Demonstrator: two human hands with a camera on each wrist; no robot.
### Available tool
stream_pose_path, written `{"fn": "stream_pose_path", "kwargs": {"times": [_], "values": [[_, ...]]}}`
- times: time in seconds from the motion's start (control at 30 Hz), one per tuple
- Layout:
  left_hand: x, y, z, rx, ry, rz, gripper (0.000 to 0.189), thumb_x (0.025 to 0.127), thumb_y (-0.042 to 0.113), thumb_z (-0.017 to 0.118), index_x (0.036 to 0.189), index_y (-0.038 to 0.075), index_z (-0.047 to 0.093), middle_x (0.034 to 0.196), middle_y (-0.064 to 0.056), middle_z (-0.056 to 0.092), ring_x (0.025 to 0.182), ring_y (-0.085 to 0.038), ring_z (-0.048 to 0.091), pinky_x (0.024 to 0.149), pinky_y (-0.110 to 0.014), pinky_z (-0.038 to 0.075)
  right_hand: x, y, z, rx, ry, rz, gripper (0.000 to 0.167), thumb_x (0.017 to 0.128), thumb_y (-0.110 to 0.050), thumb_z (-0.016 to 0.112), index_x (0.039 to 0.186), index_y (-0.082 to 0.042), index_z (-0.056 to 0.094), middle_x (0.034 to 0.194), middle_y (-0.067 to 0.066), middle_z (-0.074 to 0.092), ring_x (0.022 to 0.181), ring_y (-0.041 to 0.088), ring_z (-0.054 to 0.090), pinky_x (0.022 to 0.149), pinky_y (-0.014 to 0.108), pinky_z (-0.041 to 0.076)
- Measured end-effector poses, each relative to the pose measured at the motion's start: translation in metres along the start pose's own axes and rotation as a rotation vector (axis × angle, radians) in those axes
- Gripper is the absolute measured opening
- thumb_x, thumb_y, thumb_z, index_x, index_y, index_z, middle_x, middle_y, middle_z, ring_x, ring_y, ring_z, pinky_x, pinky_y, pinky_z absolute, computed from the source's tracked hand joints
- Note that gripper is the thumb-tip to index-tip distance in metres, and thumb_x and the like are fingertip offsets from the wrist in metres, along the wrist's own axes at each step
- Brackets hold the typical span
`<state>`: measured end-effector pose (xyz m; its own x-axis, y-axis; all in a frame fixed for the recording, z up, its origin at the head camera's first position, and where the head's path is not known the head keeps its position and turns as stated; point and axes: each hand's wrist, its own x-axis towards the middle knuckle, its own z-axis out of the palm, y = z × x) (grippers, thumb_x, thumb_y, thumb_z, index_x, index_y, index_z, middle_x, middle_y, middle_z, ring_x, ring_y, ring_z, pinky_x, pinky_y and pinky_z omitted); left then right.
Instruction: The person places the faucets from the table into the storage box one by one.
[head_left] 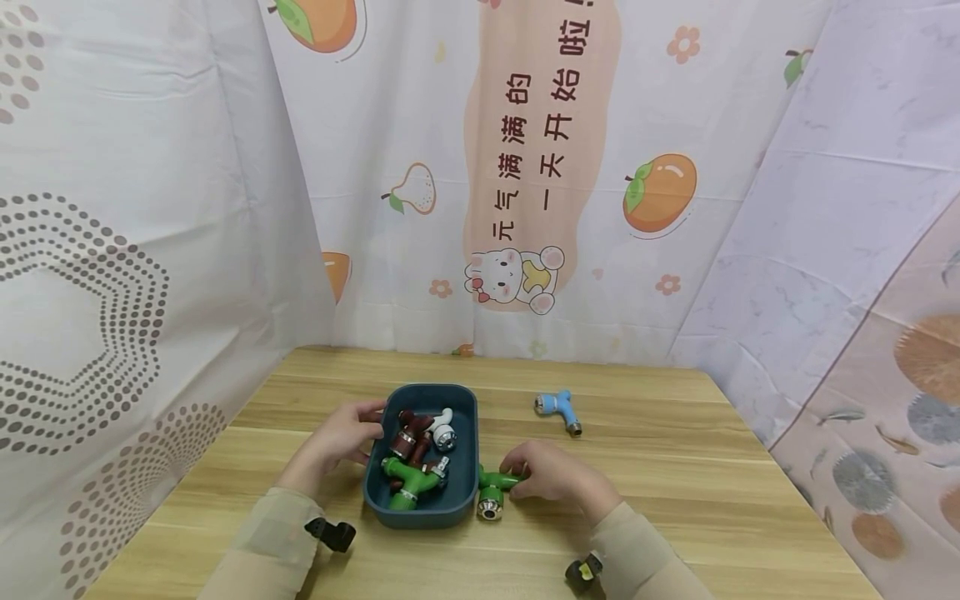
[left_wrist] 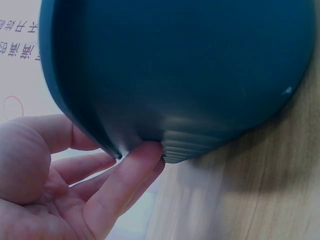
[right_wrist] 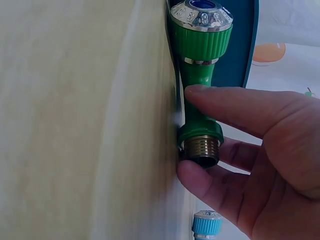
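Note:
A dark teal plastic bin [head_left: 420,518] stands on the table, holding a green tap [head_left: 412,479], dark red taps [head_left: 402,442] and a white tap [head_left: 445,435]. At the bin's left side, my left hand [head_left: 341,437] holds the rim; in the left wrist view its fingers [left_wrist: 142,155] lie against the outer wall. Against the bin's right side lies another green tap [head_left: 491,492] with a silver-capped knob. My right hand [head_left: 555,473] grips this tap by its body, thumb on one side, fingers near the brass threaded end in the right wrist view.
A light blue tap [head_left: 558,406] lies on the wooden table [head_left: 637,467] behind the right hand. Printed curtains [head_left: 420,308] hang behind and on both sides of the table.

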<state>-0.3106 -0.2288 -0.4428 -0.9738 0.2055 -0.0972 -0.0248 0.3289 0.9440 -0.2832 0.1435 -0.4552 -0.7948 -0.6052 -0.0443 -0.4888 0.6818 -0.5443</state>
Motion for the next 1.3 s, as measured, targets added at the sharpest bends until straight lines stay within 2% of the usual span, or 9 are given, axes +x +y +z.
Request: {"fn": "stream_pose_path", "kwargs": {"times": [0.5, 0.83, 1.07, 1.3], "values": [[0.001, 0.0, 0.001, -0.004, 0.02, -0.011, 0.056, 0.096, -0.001, 0.055, 0.152, -0.001, 0.044, 0.137, -0.028, 0.057, 0.105, -0.034, 0.067, 0.063, -0.046, 0.061, -0.003, -0.002, -0.003, 0.026, 0.007, -0.015, 0.025, 0.086, -0.006, 0.079, 0.108, -0.017, 0.078, 0.093, -0.012, 0.069, 0.086, 0.007, 0.062, 0.077, 0.03, 0.053], [0.0, 0.0, 0.001, 0.0, 0.022, -0.011, 0.056, 0.096, -0.001, 0.055, 0.152, -0.002, 0.044, 0.137, -0.029, 0.057, 0.105, -0.033, 0.066, 0.063, -0.047, 0.061, -0.006, -0.001, -0.007, 0.031, 0.021, 0.001, 0.024, 0.088, -0.007, 0.078, 0.11, -0.017, 0.078, 0.095, -0.012, 0.069, 0.089, 0.01, 0.063, 0.078, 0.031, 0.053], [0.0, -0.001, 0.0, 0.003, 0.022, -0.011, 0.056, 0.096, -0.001, 0.055, 0.152, 0.0, 0.045, 0.138, -0.028, 0.057, 0.107, -0.034, 0.066, 0.063, -0.047, 0.061, -0.005, 0.002, -0.009, -0.017, 0.049, -0.029, 0.024, 0.088, -0.011, 0.08, 0.11, -0.018, 0.078, 0.094, -0.013, 0.069, 0.09, 0.011, 0.065, 0.079, 0.031, 0.054], [0.001, -0.001, 0.0, 0.0, 0.02, -0.006, 0.057, 0.095, -0.002, 0.055, 0.151, -0.001, 0.045, 0.137, -0.029, 0.057, 0.107, -0.034, 0.066, 0.063, -0.047, 0.061, -0.007, 0.002, -0.014, -0.015, 0.077, -0.058, 0.022, 0.088, -0.018, 0.081, 0.109, -0.022, 0.077, 0.093, -0.013, 0.069, 0.087, 0.008, 0.063, 0.076, 0.031, 0.054]]}}
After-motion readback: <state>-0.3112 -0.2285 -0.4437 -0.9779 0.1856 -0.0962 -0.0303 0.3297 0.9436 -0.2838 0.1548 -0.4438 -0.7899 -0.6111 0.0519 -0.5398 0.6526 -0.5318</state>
